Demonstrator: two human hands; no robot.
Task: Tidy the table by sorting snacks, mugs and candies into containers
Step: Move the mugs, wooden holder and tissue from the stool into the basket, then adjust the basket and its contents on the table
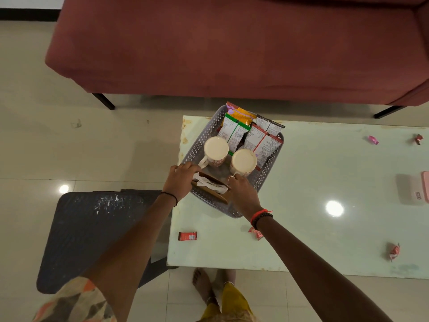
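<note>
A grey perforated basket (267, 168) stands at the table's left end. It holds several snack packets (241, 131) at the back and two cream mugs (216, 151) (243, 162) in front of them. A brown wooden holder with white napkins (211, 185) lies at the basket's near end. My left hand (180, 180) grips its left side. On the holder's right end rests my right hand (242, 192), fingers touching the nearer mug's handle. Wrapped candies lie loose on the glass: a red one (187, 236), a pink one (256, 233) by my right wrist, others at the right (394, 251) (373, 139) (418, 138).
The pale green glass table (313, 240) has a pink lidded box (415, 190) at its right edge. A red sofa (232, 47) stands behind the table. A dark plastic stool (92, 228) is at the left, close to the table. My feet are on the tile floor below.
</note>
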